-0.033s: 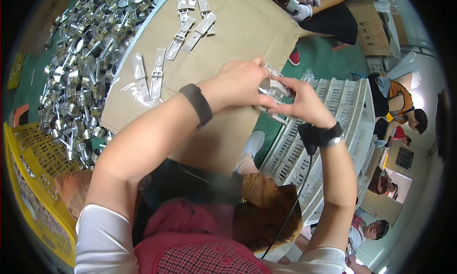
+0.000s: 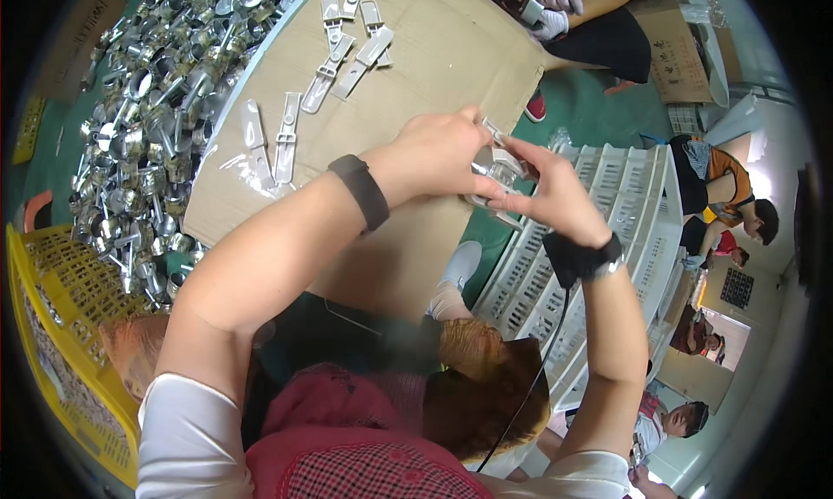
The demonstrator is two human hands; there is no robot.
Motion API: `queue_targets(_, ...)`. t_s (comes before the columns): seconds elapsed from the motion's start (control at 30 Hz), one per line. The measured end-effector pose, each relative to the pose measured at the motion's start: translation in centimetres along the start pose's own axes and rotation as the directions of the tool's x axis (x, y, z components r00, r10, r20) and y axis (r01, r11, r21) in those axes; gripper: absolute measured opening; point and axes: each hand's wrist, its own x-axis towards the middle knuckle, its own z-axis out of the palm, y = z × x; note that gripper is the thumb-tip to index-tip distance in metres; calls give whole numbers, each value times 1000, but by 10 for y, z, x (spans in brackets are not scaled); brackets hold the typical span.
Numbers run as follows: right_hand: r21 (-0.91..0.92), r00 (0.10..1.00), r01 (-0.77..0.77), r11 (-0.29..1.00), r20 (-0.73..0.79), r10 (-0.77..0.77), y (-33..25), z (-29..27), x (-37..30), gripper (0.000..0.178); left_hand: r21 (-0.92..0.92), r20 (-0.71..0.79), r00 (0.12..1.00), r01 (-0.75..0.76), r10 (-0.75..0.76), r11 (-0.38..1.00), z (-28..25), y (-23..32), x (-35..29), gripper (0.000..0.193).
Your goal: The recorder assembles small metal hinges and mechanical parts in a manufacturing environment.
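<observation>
Both hands meet over the right edge of a cardboard-covered table (image 2: 434, 74). Between them is a part with shiny metal and pale plastic pieces (image 2: 501, 167), half hidden by fingers. My left hand (image 2: 438, 152) is closed on its left side, thumb pressed against it. From the right, my right hand (image 2: 560, 191) grips the same part, its fingers bent over the top and its thumb close to the left thumb. Several pale plastic pieces with a lever-like shape (image 2: 287, 139) lie on the cardboard, left of and beyond my left hand.
A big heap of shiny metal fittings (image 2: 165, 108) lies at the left. Yellow baskets (image 2: 69, 282) stand at near left, stacked white crates (image 2: 607, 187) at right. A gloved co-worker's hand (image 2: 551, 22) is across the table. A black cable (image 2: 555, 325) hangs from my right wrist.
My right hand has shifted very slightly, with its thumb and fingers a little differently placed around the part. Otherwise the scene is the same.
</observation>
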Motion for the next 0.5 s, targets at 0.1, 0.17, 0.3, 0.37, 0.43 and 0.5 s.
queue_targets(0.1, -406, 970, 73, 911, -185, -161, -28, 15, -13, 69, 37, 32, 999, 33, -35, 999, -6, 3, 2, 63)
queue_targets(0.17, -439, 963, 71, 895, -204, -177, -26, 21, -10, 67, 43, 60, 996, 59, -62, 997, -10, 0, 4, 65)
queue_targets(0.3, -305, 995, 48, 951, -66, -72, -21, -3, 12, 67, 22, -61, 998, 34, -33, 999, -8, -8, 6, 69)
queue_targets(0.37, -227, 1000, -22, 974, 1, 23, -10, -14, 19, 70, 0, -90, 996, 0, 0, 1000, -4, -9, 8, 70)
queue_targets(0.43, -173, 999, -30, 984, 39, 38, -4, -17, 24, 70, -13, -127, 992, -22, 20, 1000, -4, -10, 12, 72)
queue_targets(0.5, -82, 990, -90, 993, 98, 97, 0, -22, 28, 70, -96, -32, 999, 0, -3, 995, -6, -13, 17, 71)
